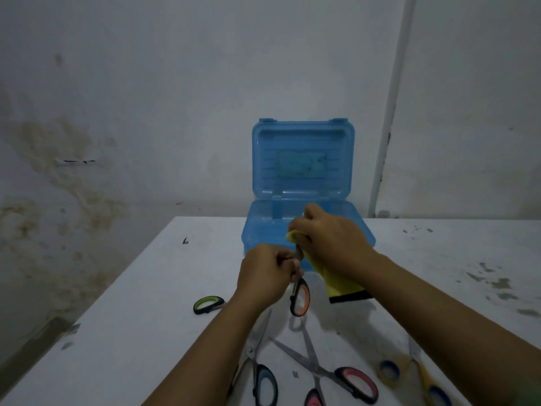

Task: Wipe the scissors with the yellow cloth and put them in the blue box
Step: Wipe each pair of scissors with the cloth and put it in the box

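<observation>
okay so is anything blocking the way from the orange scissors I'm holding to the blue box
Nothing visible does. The orange-handled scissors, held by the left hand and wiped with the yellow cloth in the right hand, hang just before the blue box, whose lid stands open.

Bare room, stained wall point(73, 171), white table point(146, 288)

Dim, bluish light; edges soft, perhaps slightly bowed.

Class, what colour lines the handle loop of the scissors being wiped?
Orange inside a black loop on the held scissors, clearest in the head view.
</observation>
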